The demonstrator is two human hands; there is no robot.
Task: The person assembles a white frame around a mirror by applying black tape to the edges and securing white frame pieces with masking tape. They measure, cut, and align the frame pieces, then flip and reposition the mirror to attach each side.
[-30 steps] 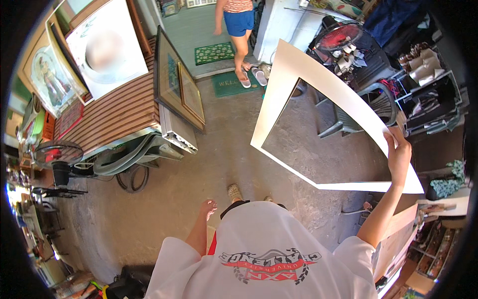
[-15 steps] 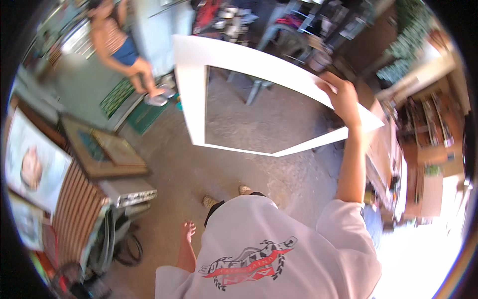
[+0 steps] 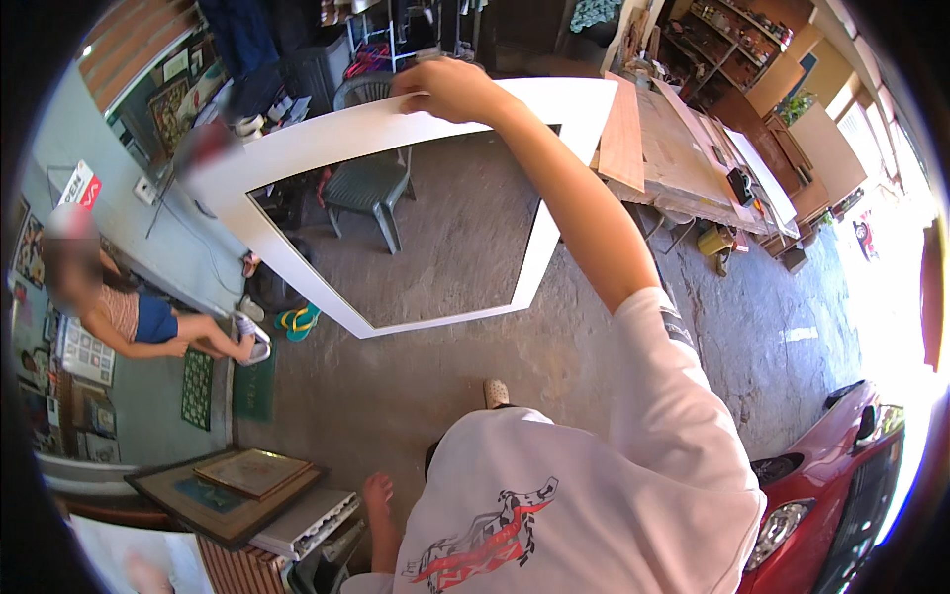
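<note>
My right hand (image 3: 452,89) grips the upper edge of a large white mat board (image 3: 569,99), fingers closed over the border. The board has a big rectangular opening with thin dark inner edges, through which the floor and part of a chair show. It hangs tilted in front of me, its left corner reaching far out to the left. Low beside my body hangs my left hand (image 3: 377,490), its fingers slightly apart and holding nothing.
A green plastic chair (image 3: 371,188) stands beyond the board. To the right is a worktable (image 3: 668,148) with wooden sheets. A red car (image 3: 831,495) is at lower right. A person (image 3: 119,317) sits at left, near flip-flops (image 3: 297,322). Framed pictures (image 3: 213,495) lie at lower left.
My view has turned to the right, bringing the red car and more of the worktable in. The mat board has swung to a different tilt, still in my right hand.
</note>
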